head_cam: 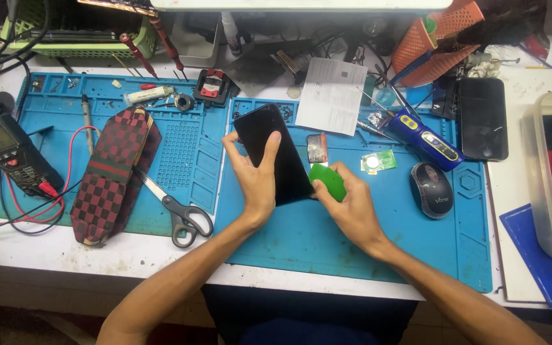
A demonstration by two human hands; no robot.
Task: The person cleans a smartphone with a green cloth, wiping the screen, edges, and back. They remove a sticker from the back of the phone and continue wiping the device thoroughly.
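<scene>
Head view: a flat black glass-faced smartphone (275, 150) lies tilted on a blue silicone work mat (301, 236) near the tabletop's middle. The left hand (255, 174) has its grip closed over the phone's left edge, thumb across the glass. The right hand (351, 207) pinches a green plastic pry pick (328, 179) against the phone's lower right edge. Bare mat lies open below the wrists. Grey-handled scissors (177, 211) lie left; a grey computer mouse (431, 189) sits right.
</scene>
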